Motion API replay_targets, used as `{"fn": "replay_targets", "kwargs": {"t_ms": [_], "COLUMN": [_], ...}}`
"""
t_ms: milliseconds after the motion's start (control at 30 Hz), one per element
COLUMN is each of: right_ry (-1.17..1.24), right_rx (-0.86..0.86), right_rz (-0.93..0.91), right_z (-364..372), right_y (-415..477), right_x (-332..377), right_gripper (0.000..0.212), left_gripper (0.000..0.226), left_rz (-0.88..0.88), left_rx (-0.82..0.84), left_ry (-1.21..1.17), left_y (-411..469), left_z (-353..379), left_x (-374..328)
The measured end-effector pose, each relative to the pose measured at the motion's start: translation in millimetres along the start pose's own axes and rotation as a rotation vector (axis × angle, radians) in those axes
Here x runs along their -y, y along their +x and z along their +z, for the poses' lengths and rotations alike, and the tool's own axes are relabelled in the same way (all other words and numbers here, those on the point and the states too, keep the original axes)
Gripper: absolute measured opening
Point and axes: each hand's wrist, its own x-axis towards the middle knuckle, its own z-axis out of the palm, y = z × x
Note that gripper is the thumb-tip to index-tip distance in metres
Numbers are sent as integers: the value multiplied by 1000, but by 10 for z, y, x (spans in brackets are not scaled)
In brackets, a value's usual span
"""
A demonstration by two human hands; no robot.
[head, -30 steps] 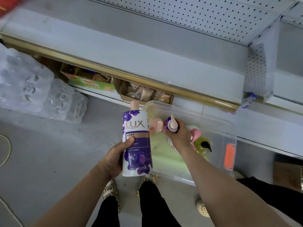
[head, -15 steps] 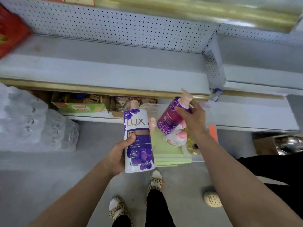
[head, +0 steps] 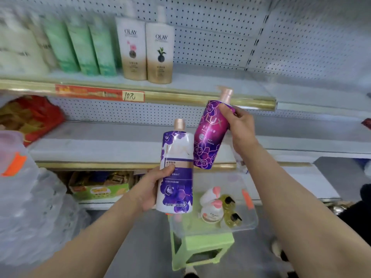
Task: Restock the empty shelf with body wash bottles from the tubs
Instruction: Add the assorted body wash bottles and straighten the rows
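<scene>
Purple flowers cover the upright, pink-capped white bottle (head: pixel 176 171) gripped by the left hand (head: pixel 149 189). The right hand (head: pixel 239 127) clasps a tilted magenta bottle (head: pixel 208 137) near its top. Both hang before the middle shelf (head: pixel 100 145), above the tub (head: pixel 249 219).

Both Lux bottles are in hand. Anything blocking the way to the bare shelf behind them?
Nothing visible. The white Lux bottle in the left hand and the magenta Lux bottle in the right hand face a bare stretch of the grey shelf; the red bag lies far left.
</scene>
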Motion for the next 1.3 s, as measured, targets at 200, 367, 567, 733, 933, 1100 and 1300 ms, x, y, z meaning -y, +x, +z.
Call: {"fn": "replay_targets", "kwargs": {"t_ms": [200, 367, 567, 733, 933, 1100, 1300], "right_ry": [-49, -23, 12, -22, -85, -39, -213], "right_rx": [83, 152, 207, 272, 315, 341, 450], "right_rz": [-173, -244, -293, -313, -292, -258, -249], "right_z": [265, 449, 563, 663, 814, 905, 793], "right_y": [414, 990, 1712, 2288, 2809, 2979, 3127], "right_x": [644, 1034, 1257, 1110, 797, 639, 608], "right_gripper": [31, 25, 38, 45, 48, 49, 61], "left_gripper": [88, 88, 97, 96, 102, 97, 97], "left_rz": [122, 225, 331, 388, 387, 365, 356], "left_rx": [41, 4, -120, -144, -194, -233, -223], "left_ry": [1, 9, 47, 45, 29, 61, 59], "left_y": [44, 285, 665, 914, 1120, 1164, 1236], "left_z": [83, 111, 238, 307, 328, 265, 246], "left_x": [-470, -873, -1252, -1349, -1345, -1367, -1440]}}
